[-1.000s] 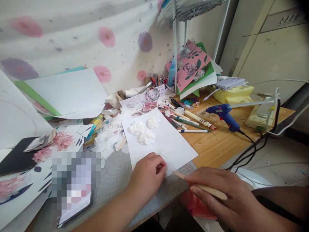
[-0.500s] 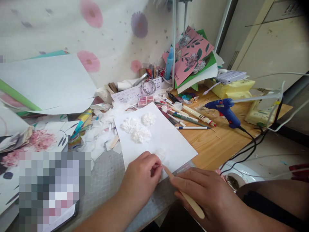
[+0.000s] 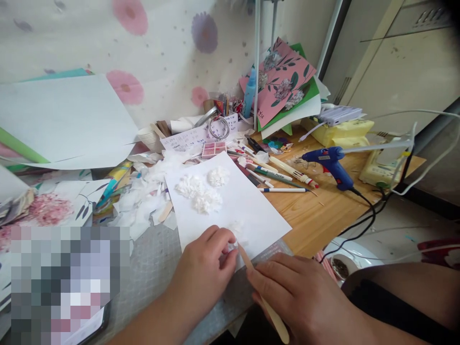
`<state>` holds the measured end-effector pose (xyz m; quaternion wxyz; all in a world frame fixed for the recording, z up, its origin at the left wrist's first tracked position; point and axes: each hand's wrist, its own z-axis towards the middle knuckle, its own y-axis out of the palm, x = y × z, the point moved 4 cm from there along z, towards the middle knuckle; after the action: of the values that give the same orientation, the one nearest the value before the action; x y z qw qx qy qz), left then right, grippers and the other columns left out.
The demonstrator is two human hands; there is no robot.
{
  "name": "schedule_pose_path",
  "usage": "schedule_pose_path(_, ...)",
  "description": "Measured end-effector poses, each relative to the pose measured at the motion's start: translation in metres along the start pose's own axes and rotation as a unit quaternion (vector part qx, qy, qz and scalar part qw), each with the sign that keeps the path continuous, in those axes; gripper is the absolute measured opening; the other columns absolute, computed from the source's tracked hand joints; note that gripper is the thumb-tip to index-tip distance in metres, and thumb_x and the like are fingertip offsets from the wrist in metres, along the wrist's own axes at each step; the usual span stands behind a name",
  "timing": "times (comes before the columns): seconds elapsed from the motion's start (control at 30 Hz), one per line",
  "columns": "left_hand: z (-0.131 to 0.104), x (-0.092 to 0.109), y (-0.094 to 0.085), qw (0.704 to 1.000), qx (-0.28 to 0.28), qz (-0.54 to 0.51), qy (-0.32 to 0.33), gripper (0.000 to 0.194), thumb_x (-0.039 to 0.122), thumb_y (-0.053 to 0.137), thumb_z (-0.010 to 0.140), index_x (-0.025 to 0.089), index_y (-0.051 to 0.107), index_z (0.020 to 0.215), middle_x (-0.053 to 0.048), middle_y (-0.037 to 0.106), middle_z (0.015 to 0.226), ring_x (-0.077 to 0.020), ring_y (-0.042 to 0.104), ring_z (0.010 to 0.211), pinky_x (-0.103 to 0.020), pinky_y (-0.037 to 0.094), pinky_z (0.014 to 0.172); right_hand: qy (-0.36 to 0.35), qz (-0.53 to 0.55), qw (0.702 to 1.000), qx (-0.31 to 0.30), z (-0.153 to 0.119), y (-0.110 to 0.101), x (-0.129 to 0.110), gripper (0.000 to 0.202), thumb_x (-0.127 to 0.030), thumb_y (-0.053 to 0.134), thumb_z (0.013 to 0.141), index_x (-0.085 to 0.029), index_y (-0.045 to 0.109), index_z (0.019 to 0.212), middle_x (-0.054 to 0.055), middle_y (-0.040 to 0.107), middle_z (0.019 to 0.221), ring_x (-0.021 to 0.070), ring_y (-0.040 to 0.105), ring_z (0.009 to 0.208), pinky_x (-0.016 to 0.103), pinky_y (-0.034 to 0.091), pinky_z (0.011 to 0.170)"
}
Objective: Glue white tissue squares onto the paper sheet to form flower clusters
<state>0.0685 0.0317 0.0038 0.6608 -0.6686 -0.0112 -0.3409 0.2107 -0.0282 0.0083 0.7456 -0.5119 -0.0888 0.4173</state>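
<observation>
A white sheet of paper (image 3: 251, 215) lies on the table, bearing white ruffled flower clusters (image 3: 206, 199) and a small, faint whitish piece (image 3: 237, 229). Over the sheet's near edge, my left hand (image 3: 208, 261) pinches a small white piece (image 3: 232, 246) between thumb and fingers. My right hand (image 3: 291, 287) is closed around a flat wooden stick (image 3: 271, 311), whose upper tip touches or nearly touches the white piece. Some of the stick is hidden under the right hand's fingers.
Pens and brushes (image 3: 275, 173) lie right of the sheet, with a blue glue gun (image 3: 332, 160) beyond them and its black cable trailing over the edge. White scraps (image 3: 138, 199) are heaped to the left. A pixelated phone (image 3: 97, 326) rests at the lower left.
The view has shifted slightly to the right. More of the white piece shows in my left hand, and the stick stands a little steeper in my right hand.
</observation>
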Motion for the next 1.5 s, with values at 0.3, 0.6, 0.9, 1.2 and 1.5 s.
schedule_pose_path(0.3,0.003,0.000,0.004,0.999,-0.023,0.040,0.021,0.015,0.019,0.043,0.086,0.020,0.057,0.082,-0.001,0.052,0.079,-0.0139,0.052,0.068,-0.026,0.040,0.062,0.021,-0.009,0.990,0.141,-0.007,-0.031,-0.004,0.014,-0.014,0.054,0.082,-0.015,0.064,0.092,0.004,0.067,0.071,0.0155,0.062,0.064,0.028,0.049,0.058)
schedule_pose_path(0.6,0.002,0.000,0.003,0.999,-0.021,0.043,0.020,0.013,0.015,0.044,0.082,0.020,0.054,0.077,0.000,0.052,0.076,-0.0130,0.051,0.066,-0.024,0.038,0.060,0.139,0.105,0.977,0.125,-0.012,-0.018,0.025,0.022,-0.012,0.055,0.083,-0.021,0.061,0.102,0.003,0.067,0.087,0.0134,0.064,0.077,0.024,0.051,0.067)
schedule_pose_path(0.9,0.004,-0.003,0.002,0.999,-0.030,0.022,-0.009,0.014,0.019,0.042,0.085,0.020,0.054,0.077,0.000,0.053,0.077,-0.0140,0.050,0.066,-0.026,0.037,0.061,0.077,0.073,0.984,0.145,-0.005,-0.033,0.005,0.024,-0.011,0.056,0.079,-0.019,0.062,0.101,0.003,0.069,0.085,0.0147,0.063,0.074,0.025,0.050,0.066)
schedule_pose_path(1.2,0.004,-0.003,0.001,0.999,-0.032,0.011,-0.013,0.013,0.018,0.043,0.085,0.020,0.053,0.077,-0.001,0.053,0.077,-0.0146,0.050,0.069,-0.026,0.037,0.062,0.047,0.052,0.992,0.108,0.002,-0.022,0.003,0.011,-0.012,0.053,0.080,-0.017,0.061,0.085,0.004,0.067,0.076,0.0150,0.061,0.068,0.025,0.049,0.060)
schedule_pose_path(1.5,0.004,-0.004,0.002,0.999,-0.039,0.015,-0.005,0.013,0.018,0.044,0.085,0.020,0.053,0.076,0.000,0.051,0.077,-0.0143,0.050,0.069,-0.026,0.036,0.061,0.039,0.031,0.995,0.082,0.007,-0.016,-0.002,0.012,-0.011,0.051,0.082,-0.015,0.061,0.081,0.005,0.068,0.077,0.0162,0.062,0.067,0.026,0.050,0.057)
